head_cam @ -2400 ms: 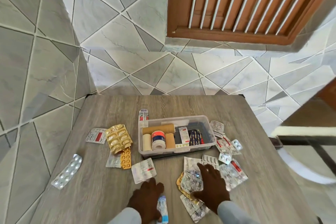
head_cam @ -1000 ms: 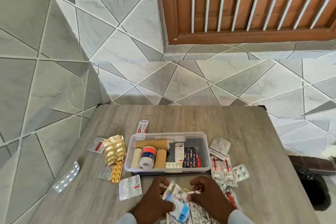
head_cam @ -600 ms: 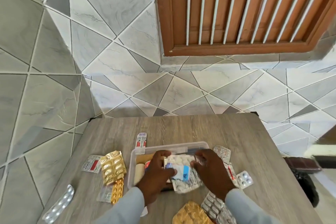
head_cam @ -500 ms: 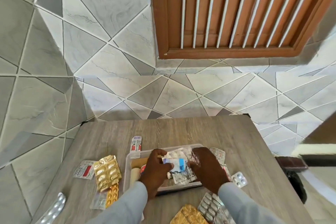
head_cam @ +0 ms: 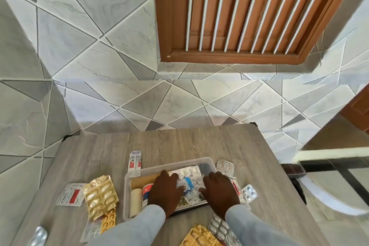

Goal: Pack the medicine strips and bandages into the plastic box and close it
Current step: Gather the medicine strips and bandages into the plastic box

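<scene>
While both hands pressed flat, fingers straight, on a bundle of silver foil medicine strips inside the clear rectangular plastic box, the left hand lay beside the beige bandage rolls and the right hand at the box's right end. Box stood open on the grey wood-grain tabletop; gold blister strips and a red-labelled strip lay outside it.

Both hands lay over the clear plastic box on the wooden worktop, the left hand and right hand pressing a bundle of medicine strips down inside. Bandage rolls stood at the box's left end. A gold blister pack lay just left of it.
</scene>
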`<state>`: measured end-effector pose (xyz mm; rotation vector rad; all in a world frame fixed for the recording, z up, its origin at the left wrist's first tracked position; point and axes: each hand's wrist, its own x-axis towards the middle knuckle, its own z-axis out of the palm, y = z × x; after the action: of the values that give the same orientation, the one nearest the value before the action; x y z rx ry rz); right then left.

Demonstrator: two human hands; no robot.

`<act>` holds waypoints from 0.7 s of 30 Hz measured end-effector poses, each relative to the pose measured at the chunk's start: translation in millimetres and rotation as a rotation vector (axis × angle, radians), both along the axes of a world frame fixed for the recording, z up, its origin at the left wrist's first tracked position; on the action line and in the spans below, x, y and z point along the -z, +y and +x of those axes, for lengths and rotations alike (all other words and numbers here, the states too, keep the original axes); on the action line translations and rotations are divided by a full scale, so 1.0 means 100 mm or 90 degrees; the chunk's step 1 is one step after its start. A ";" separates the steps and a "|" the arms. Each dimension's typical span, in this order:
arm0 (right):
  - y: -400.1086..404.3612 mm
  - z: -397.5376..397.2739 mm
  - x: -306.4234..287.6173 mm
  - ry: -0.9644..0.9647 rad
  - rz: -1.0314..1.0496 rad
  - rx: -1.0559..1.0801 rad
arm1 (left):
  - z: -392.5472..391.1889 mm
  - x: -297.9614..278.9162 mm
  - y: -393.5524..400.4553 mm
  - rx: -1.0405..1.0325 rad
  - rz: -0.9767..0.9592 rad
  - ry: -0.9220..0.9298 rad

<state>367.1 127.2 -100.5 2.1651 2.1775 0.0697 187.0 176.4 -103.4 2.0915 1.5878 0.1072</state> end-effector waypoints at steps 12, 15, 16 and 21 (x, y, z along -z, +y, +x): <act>-0.33 -0.39 -0.07 0.049 -0.113 0.006 | -0.03 -0.06 -0.15 0.211 0.124 0.116; -0.39 -0.40 -0.20 0.154 -0.044 0.093 | -0.07 -0.07 -0.19 0.214 0.134 0.061; -0.43 -0.37 -0.23 0.201 -0.005 0.130 | -0.09 -0.07 -0.21 0.211 0.135 0.021; -0.86 -0.12 -0.17 0.343 0.103 0.319 | -0.19 -0.18 -0.51 0.247 0.097 -0.130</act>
<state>355.0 41.2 -83.7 3.0366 1.7931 -0.4247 167.8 125.7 -85.8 2.3796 1.0646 0.3043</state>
